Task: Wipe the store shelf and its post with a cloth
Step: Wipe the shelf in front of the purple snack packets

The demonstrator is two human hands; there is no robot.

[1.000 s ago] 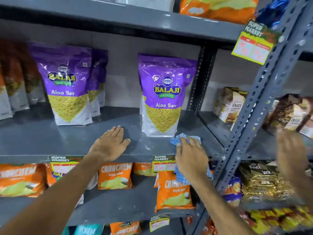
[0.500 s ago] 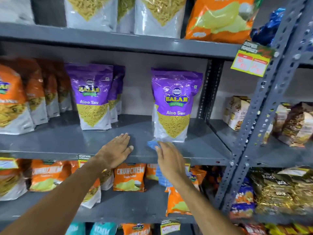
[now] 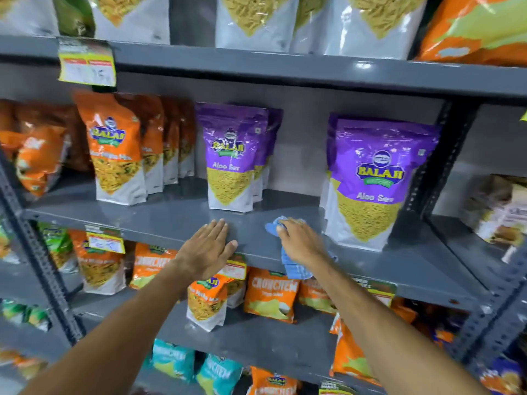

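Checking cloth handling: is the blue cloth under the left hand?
No, the blue cloth lies under the right hand; the left hand rests bare on the shelf.

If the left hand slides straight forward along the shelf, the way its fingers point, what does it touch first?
Most likely the purple Aloo Sev pouch standing just beyond the left hand. Only bare grey shelf lies between them, though depth is hard to judge here.

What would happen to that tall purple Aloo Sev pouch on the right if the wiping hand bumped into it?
The purple Aloo Sev pouch would probably tip or slide rather than resist: it stands upright on a narrow base on the smooth grey shelf. It looks light for its size, a thin glossy bag of loose snack. The right hand with the blue cloth is close beside it.
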